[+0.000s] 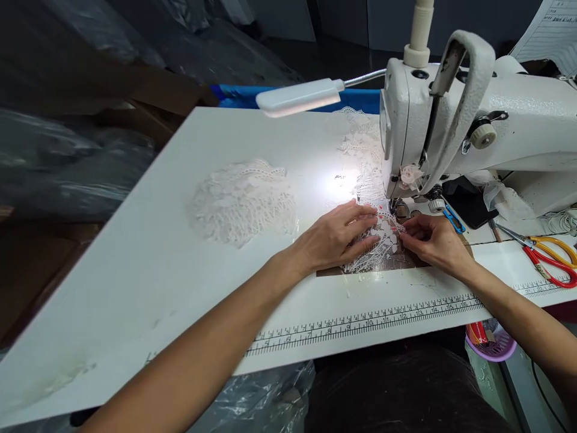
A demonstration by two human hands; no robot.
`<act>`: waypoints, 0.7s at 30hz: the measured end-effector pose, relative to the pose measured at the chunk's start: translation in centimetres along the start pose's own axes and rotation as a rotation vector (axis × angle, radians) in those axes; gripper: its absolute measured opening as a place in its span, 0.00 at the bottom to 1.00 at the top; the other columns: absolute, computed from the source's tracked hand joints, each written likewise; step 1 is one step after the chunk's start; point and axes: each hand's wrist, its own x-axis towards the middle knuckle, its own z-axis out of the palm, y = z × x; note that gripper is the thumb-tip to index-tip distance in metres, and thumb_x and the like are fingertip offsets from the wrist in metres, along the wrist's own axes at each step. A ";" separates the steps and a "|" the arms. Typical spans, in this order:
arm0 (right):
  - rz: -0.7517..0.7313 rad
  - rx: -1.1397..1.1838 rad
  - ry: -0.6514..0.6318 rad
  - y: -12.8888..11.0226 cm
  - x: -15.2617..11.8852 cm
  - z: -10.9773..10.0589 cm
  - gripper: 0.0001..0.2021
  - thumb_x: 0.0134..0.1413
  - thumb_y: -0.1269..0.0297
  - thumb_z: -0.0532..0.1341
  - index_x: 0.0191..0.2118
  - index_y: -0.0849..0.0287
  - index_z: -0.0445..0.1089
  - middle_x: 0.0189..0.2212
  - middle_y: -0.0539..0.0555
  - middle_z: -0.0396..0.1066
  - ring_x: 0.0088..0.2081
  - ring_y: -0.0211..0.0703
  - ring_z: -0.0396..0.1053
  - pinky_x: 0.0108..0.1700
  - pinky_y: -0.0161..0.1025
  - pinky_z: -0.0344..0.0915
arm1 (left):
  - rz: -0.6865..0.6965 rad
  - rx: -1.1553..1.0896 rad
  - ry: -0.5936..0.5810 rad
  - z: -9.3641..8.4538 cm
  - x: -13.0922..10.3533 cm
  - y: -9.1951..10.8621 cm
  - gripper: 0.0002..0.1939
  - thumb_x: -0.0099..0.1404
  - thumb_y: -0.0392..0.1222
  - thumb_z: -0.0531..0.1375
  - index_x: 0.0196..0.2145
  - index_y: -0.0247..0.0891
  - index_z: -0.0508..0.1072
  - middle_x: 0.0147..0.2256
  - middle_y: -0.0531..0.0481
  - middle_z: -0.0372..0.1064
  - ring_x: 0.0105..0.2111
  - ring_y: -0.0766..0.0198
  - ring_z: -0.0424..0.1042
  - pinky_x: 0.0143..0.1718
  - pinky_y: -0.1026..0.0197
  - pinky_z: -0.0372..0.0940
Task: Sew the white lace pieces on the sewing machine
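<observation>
A piece of white lace [381,240] lies under the needle area of a white sewing machine [406,132]. My left hand [338,236] rests flat on the lace's left part, fingers stretched out and slightly apart. At the lace's right edge, my right hand [433,240] pinches it between thumb and fingers, close to the presser foot [393,207]. Behind the needle, more lace [367,150] trails away over the table. A heap of white lace pieces [246,201] sits to the left of my left hand.
A lamp [300,97] hangs over the white table [162,240]. Right of the machine head lie a black phone [471,201], blue thread snips [454,219] and scissors with red and yellow handles [547,255]. A printed ruler [369,325] runs along the front edge; a purple basket [493,346] hangs below.
</observation>
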 end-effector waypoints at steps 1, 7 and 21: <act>-0.017 -0.030 -0.002 -0.1 -0.1 0.0 0.05 0.52 0.65 0.63 0.33 0.59 0.74 0.25 0.50 0.73 0.27 0.37 0.69 0.30 0.35 0.63 | -0.009 0.017 0.035 -0.1 0.1 0.2 0.13 0.72 0.44 0.54 0.46 0.35 0.73 0.47 0.43 0.74 0.46 0.57 0.75 0.54 0.42 0.71; -0.230 -0.317 0.012 -0.4 -1.0 0.4 0.09 0.54 0.67 0.60 0.39 0.57 0.77 0.33 0.53 0.77 0.33 0.41 0.72 0.36 0.38 0.64 | 0.098 0.082 0.118 -0.1 1.0 2.2 0.10 0.70 0.35 0.56 0.48 0.34 0.71 0.47 0.42 0.75 0.49 0.57 0.74 0.53 0.47 0.72; -0.366 -0.373 -0.233 0.2 1.7 -2.4 0.14 0.59 0.69 0.56 0.45 0.62 0.77 0.30 0.54 0.75 0.30 0.38 0.68 0.35 0.36 0.61 | 0.193 0.017 0.105 0.9 0.7 1.9 0.06 0.71 0.33 0.56 0.38 0.34 0.73 0.40 0.46 0.76 0.41 0.65 0.77 0.54 0.50 0.73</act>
